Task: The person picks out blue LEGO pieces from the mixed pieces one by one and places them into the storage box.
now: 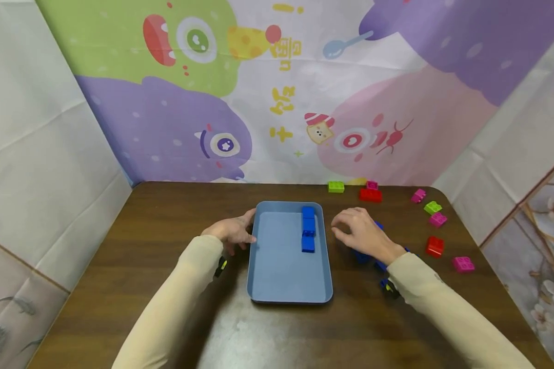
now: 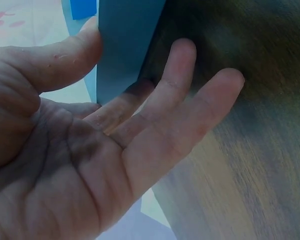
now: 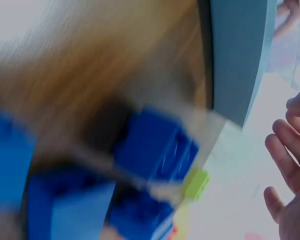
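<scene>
A blue-grey tray point(image 1: 281, 294) lies on the table with a short column of blue toy bricks point(image 1: 308, 225) along its right side. At the tray's left wall is my left hand point(image 1: 233, 231), its thumb point(image 2: 80, 55) at the rim and its other fingers loosely extended outside, beside and below the wall. My right hand point(image 1: 362, 233) hovers just right of the tray with fingers loosely bent and nothing between them. Beneath that hand and wrist lie several loose blue bricks point(image 3: 150, 145), partly hidden in the head view and blurred in the right wrist view.
Green bricks point(image 1: 336, 187), red bricks point(image 1: 435, 246) and pink bricks point(image 1: 463, 264) lie scattered along the table's back and right side. Behind the brown wooden table point(image 1: 166, 215) hangs a cartoon-printed cloth point(image 1: 277, 92). Pale cloth walls point(image 1: 41, 128) stand at both sides.
</scene>
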{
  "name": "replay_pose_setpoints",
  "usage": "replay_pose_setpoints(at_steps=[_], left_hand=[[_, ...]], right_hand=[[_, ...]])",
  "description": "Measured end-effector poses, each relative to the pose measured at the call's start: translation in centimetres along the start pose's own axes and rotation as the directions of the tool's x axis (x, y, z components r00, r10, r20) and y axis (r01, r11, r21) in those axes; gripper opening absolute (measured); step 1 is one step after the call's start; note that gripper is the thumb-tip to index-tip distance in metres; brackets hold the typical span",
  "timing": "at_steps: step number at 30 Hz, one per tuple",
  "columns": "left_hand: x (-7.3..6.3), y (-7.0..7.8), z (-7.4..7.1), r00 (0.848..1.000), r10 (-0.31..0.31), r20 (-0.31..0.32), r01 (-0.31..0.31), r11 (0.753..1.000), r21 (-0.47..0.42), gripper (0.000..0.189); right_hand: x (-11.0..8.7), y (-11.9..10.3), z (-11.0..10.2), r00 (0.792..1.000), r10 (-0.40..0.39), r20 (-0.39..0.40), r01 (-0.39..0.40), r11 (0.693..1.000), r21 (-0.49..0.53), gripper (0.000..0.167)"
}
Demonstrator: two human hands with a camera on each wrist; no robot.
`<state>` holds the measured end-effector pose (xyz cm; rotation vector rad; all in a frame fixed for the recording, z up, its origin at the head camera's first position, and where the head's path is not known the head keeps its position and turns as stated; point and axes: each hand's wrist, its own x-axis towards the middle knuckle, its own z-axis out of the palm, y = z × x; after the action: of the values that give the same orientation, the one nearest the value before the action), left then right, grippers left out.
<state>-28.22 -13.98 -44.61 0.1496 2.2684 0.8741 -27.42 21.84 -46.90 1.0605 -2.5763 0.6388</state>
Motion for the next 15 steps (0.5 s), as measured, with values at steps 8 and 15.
replay_pose_setpoints(at_steps=[8, 15], left_hand=[[0.3, 0.3, 0.0, 1.000, -0.014, 0.005, 0.014, 1.000, 0.003, 0.093], [0.3, 0.2, -0.1, 1.000, -0.027, 0.002, 0.027, 1.000, -0.001, 0.093]], right_hand=[[-2.7, 3.1, -3.6, 0.980, 0.192, 0.060, -0.191, 0.981, -0.023, 0.016], [-4.0, 4.9, -5.0, 0.951, 0.276, 0.137, -0.269, 0.961, -0.065, 0.029]])
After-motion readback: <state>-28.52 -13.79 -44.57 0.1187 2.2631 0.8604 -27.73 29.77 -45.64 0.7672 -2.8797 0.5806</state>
